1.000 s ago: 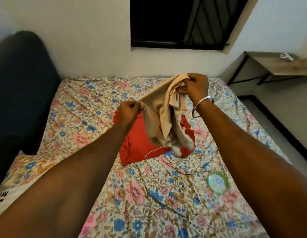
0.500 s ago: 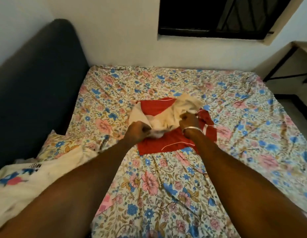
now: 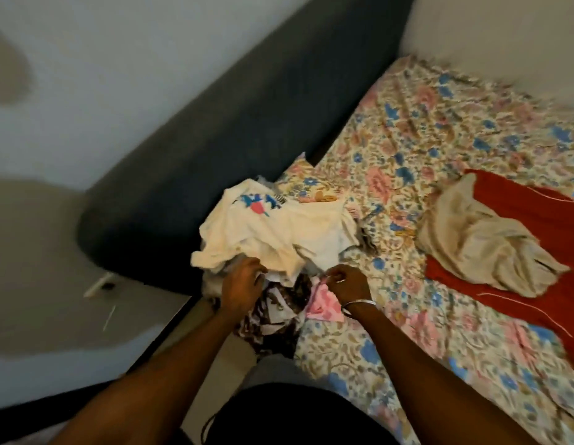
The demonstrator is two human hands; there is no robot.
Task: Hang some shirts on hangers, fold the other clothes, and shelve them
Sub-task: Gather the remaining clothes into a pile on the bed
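Both our hands dig into the clothes pile (image 3: pixel 272 248) at the bed's near left corner — left hand (image 3: pixel 242 289) curled under the cream shirt (image 3: pixel 279 232), right hand (image 3: pixel 348 284) pinching pink cloth (image 3: pixel 322 305) — probably picking what to fold next. Beige garment (image 3: pixel 481 242) lies unfolded on the red one (image 3: pixel 536 245), right.

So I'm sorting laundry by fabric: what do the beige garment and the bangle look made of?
Beige garment: soft matte cloth, maybe cotton knit; it slumps in loose folds on the red garment. Bangle: thin, silvery, glinting, likely metal.
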